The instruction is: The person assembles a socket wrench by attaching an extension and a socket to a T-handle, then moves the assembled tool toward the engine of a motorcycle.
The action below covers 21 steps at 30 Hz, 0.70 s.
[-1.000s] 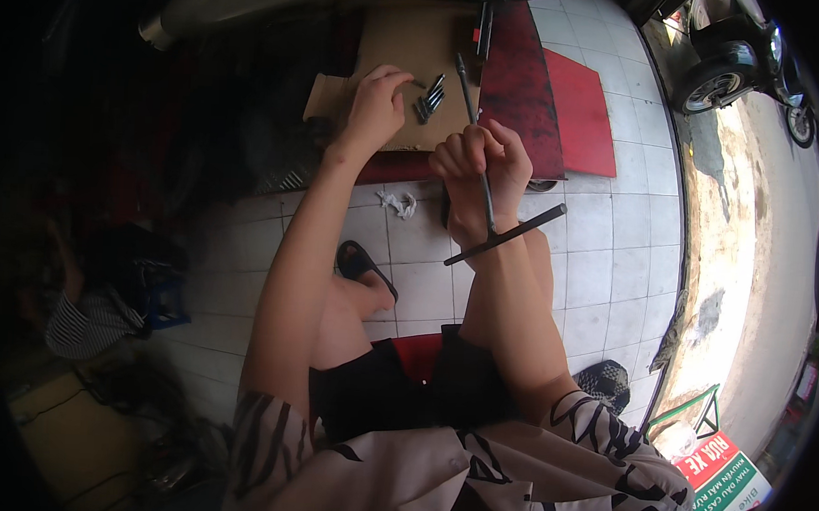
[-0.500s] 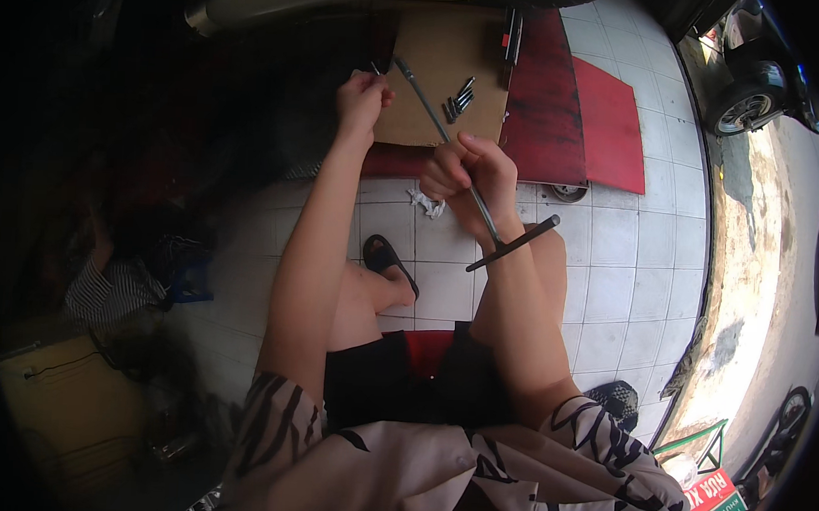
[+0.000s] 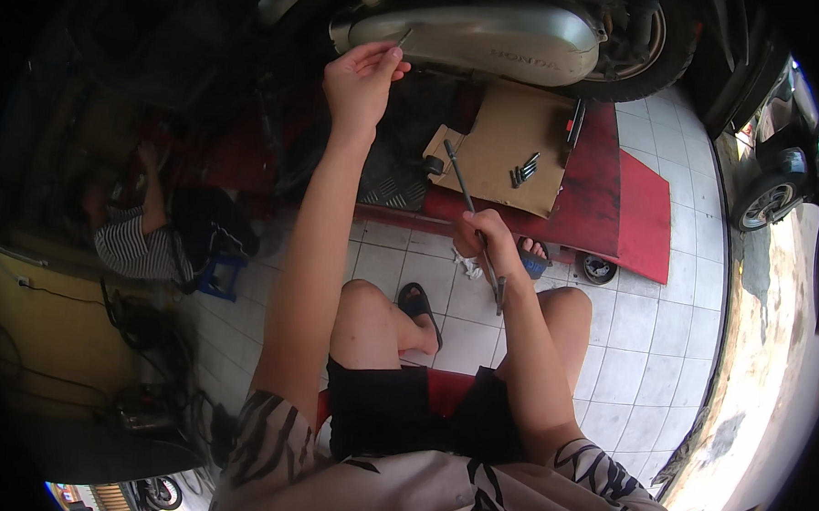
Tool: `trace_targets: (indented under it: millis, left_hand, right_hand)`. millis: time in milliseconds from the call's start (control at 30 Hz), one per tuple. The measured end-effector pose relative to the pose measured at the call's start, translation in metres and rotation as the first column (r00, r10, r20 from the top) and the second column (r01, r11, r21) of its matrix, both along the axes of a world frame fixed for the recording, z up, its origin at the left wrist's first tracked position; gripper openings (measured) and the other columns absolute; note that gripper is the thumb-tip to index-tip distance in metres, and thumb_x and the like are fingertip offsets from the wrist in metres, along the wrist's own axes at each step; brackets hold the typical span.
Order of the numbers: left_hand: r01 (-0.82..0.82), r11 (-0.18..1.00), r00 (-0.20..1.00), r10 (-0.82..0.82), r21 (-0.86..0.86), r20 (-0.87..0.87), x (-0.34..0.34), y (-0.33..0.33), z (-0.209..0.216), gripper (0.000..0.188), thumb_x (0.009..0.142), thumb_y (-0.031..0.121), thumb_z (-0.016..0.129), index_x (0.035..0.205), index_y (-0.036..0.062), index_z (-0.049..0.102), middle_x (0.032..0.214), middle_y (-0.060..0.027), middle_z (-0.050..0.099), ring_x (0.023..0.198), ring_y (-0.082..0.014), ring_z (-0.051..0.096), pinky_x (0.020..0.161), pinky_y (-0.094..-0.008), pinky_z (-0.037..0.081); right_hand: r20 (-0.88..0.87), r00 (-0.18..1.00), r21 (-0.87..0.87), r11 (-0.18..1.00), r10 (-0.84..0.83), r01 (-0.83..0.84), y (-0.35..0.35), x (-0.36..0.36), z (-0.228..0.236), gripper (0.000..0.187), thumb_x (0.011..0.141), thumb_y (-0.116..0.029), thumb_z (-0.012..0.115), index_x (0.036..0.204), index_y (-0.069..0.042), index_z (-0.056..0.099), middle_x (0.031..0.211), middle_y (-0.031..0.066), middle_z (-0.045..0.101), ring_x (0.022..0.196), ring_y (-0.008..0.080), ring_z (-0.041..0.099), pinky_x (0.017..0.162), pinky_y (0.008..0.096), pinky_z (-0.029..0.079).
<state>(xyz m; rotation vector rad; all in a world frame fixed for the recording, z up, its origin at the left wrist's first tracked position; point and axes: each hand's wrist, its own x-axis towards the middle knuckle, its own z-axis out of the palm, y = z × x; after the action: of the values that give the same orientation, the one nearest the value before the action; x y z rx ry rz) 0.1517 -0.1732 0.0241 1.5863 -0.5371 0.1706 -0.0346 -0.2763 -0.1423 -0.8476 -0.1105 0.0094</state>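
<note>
My left hand point(image 3: 362, 82) is raised beside the silver side cover point(image 3: 483, 47) of a motorbike. Its thumb and fingers pinch a small, thin metal bolt point(image 3: 406, 38), whose tip points up toward the cover. My right hand point(image 3: 493, 234) is closed around the shaft of a T-handle socket wrench point(image 3: 460, 180). The wrench slants, its socket end near the cardboard's left edge and its crossbar by my right wrist. On the cardboard point(image 3: 498, 122) lie several short, shiny metal bolts point(image 3: 526, 169), grouped together.
A red platform point(image 3: 604, 191) carries the cardboard, with a small dark round part point(image 3: 433, 165) at its left. The motorbike's wheel point(image 3: 655, 65) stands beyond. Another person in a striped shirt point(image 3: 145, 248) crouches at left by a blue stool point(image 3: 219, 276). A round metal part point(image 3: 596, 268) lies under the platform.
My left hand has risen with the bolt toward the motorbike cover. The view has tilted up, bringing more of the motorbike in. My right hand keeps the wrench, its crossbar turned.
</note>
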Motion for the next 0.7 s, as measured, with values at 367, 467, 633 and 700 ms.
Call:
trace_targets:
  millis: [367,467,633,700]
  left_hand:
    - [-0.204,0.979,0.97,0.201,0.01,0.134,0.039,-0.033,0.022,0.015,0.088,0.002,0.072,0.098,-0.01,0.07,0.085,-0.0143,0.074,0.073,-0.0173,0.073,0.067,-0.025,0.059]
    - [-0.243,0.97,0.951,0.24,-0.008,0.196,0.047,-0.033,0.022,0.013,0.087,0.0,0.073,0.095,-0.0098,0.071,0.078,-0.0128,0.074,0.067,-0.0149,0.072,0.062,-0.0236,0.057]
    - [-0.286,0.956,0.931,0.263,0.06,0.252,0.053,-0.036,0.03,0.02,0.087,0.003,0.075,0.1,-0.0114,0.07,0.083,-0.0136,0.074,0.07,-0.016,0.073,0.065,-0.0246,0.058]
    - [-0.284,0.952,0.931,0.246,0.112,0.268,0.051,-0.036,0.032,0.021,0.086,0.004,0.076,0.099,-0.0109,0.07,0.083,-0.0131,0.075,0.068,-0.015,0.072,0.064,-0.0243,0.058]
  right_hand:
    - [0.038,0.999,0.021,1.0,-0.007,0.006,-0.014,-0.002,-0.001,0.051,0.095,-0.025,0.057,0.053,-0.012,0.03,0.052,-0.005,0.026,0.051,0.0084,0.024,0.05,0.0301,0.017]
    - [0.017,1.0,-0.001,1.0,-0.021,0.021,-0.014,-0.003,-0.001,0.05,0.094,-0.025,0.056,0.053,-0.013,0.029,0.053,-0.0052,0.026,0.051,0.0084,0.023,0.05,0.03,0.017]
    - [0.039,0.999,0.017,1.0,-0.013,0.012,-0.015,-0.002,0.002,0.05,0.094,-0.025,0.056,0.054,-0.013,0.029,0.053,-0.0054,0.026,0.052,0.0083,0.023,0.051,0.0296,0.017]
    - [0.039,0.999,0.017,1.0,-0.009,0.009,-0.016,-0.001,-0.001,0.049,0.094,-0.025,0.056,0.054,-0.013,0.029,0.053,-0.0053,0.026,0.052,0.0083,0.024,0.051,0.0297,0.017]
